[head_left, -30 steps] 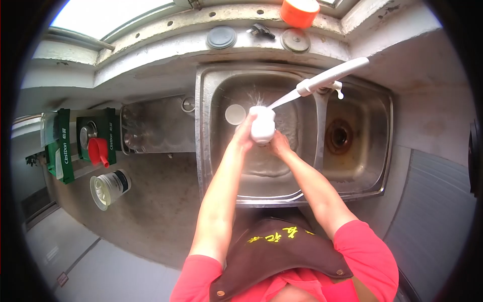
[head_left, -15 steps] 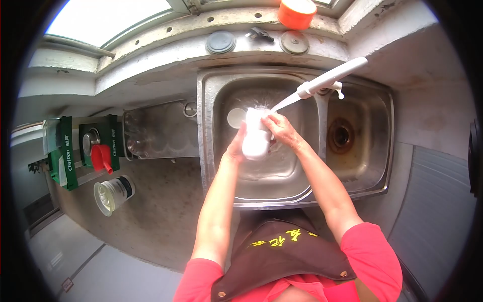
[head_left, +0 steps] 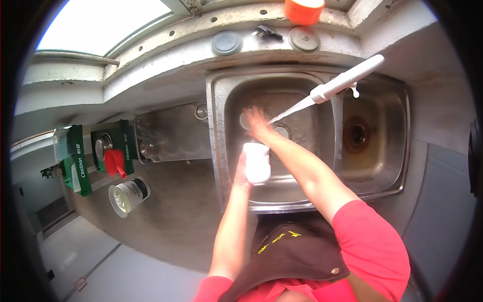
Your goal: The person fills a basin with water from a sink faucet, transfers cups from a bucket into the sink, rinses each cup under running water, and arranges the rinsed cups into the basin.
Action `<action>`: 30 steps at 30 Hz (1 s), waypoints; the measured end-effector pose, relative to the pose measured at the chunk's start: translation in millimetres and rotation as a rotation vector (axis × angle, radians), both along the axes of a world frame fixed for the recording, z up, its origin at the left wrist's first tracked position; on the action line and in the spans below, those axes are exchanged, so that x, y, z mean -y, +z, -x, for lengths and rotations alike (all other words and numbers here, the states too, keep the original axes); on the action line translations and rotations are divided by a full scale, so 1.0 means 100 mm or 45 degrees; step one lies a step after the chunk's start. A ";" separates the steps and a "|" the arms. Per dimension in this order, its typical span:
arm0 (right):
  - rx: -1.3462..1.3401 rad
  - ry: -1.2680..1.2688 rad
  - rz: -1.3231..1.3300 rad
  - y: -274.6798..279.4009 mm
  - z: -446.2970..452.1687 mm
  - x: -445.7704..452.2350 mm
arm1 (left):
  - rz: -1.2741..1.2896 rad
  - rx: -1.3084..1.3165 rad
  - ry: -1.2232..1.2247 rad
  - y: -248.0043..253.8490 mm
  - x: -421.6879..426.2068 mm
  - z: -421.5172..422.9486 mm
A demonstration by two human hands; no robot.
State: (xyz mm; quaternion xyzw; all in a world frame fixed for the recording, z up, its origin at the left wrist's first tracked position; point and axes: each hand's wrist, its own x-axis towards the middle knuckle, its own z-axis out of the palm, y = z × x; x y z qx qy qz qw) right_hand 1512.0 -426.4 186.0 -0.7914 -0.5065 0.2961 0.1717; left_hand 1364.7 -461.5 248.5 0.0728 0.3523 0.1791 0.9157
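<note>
My left hand (head_left: 242, 172) is wrapped round the side of a white plastic jar (head_left: 258, 163) over the near part of the left sink basin (head_left: 302, 151). Deeper in that basin, my right hand (head_left: 258, 125) reaches out with its fingers apart, slightly blurred. Its fingertips are at a white round lid (head_left: 244, 121), which they partly cover. Whether they touch it I cannot tell. Water runs from the white faucet (head_left: 347, 79) and falls close to my right hand, beside the drain (head_left: 283, 131).
The right basin (head_left: 375, 166) has a rusty drain. On the ledge lie a grey disc (head_left: 226, 43), a black plug (head_left: 266, 32), another round lid (head_left: 305, 39) and an orange container (head_left: 304, 11). At left are a red funnel (head_left: 114, 162), a white bucket (head_left: 130, 195) and green cartons (head_left: 78, 161).
My right hand has left the jar and moved to the lid. My left hand has drawn the jar nearer my body, out of the water stream. The view has shifted slightly.
</note>
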 end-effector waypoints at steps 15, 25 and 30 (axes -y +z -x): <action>-1.326 -0.279 -0.109 0.92 -0.71 0.85 | 0.012 0.213 -0.399 0.26 -0.28 -0.45; -0.811 -0.029 -0.142 0.27 -0.61 0.66 | 0.129 0.239 -0.119 0.22 -0.01 -0.05; 0.045 0.314 -0.274 -0.26 -0.23 0.46 | 0.106 0.141 -0.032 0.31 0.12 0.21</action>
